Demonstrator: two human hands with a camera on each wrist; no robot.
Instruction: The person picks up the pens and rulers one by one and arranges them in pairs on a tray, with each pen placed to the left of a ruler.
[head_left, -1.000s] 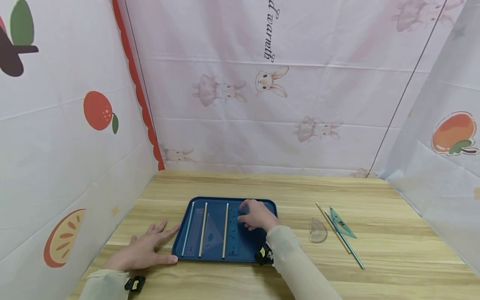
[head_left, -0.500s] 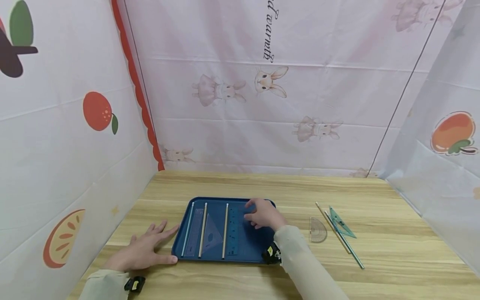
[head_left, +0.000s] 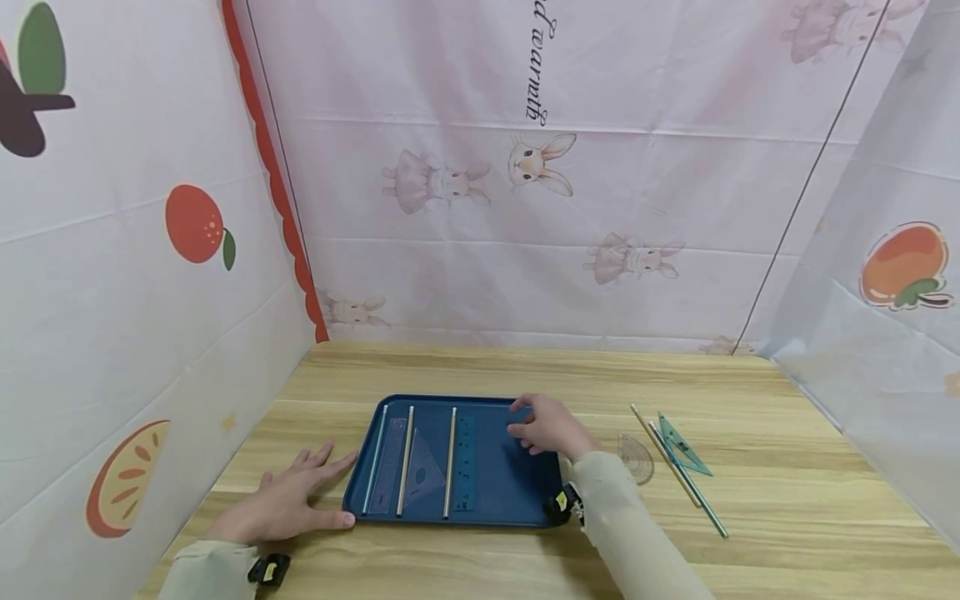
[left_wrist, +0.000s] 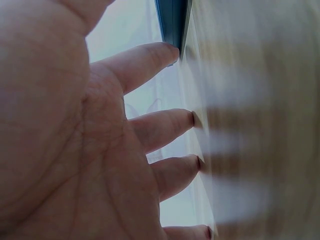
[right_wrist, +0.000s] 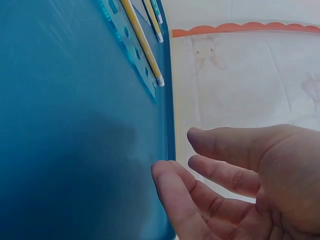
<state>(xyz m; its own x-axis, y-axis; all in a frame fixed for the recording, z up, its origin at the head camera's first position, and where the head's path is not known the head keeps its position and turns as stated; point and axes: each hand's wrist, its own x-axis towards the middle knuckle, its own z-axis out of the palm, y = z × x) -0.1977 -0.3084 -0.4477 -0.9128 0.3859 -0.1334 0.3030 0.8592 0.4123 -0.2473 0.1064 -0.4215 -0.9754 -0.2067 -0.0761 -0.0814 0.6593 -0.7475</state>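
Note:
My left hand [head_left: 288,496] lies with spread fingers on the table, its index fingertip and thumb at the left edge of the blue tray [head_left: 506,500]. Over the tray's right part hovers my right hand [head_left: 551,427], fingers loosely bent and nothing between them, as the right wrist view also shows. Inside the tray, from left to right, lie a green pencil [head_left: 376,458], a clear ruler [head_left: 387,465], a yellow pencil [head_left: 406,461], a clear set square [head_left: 423,475], another yellow pencil [head_left: 450,462] and a teal ruler [head_left: 465,464] with cut-out shapes.
Right of the tray, a clear protractor [head_left: 636,459] lies on the wooden table [head_left: 480,567]. Beside it are a yellow pencil [head_left: 678,475], a green pencil [head_left: 708,512] and a green set square [head_left: 684,446] overlapping one another. Printed curtains [head_left: 480,275] stand behind and at both sides.
My right hand has moved to the right, away from the teal ruler to the tray's right side. The left hand and the things in the tray have stayed put.

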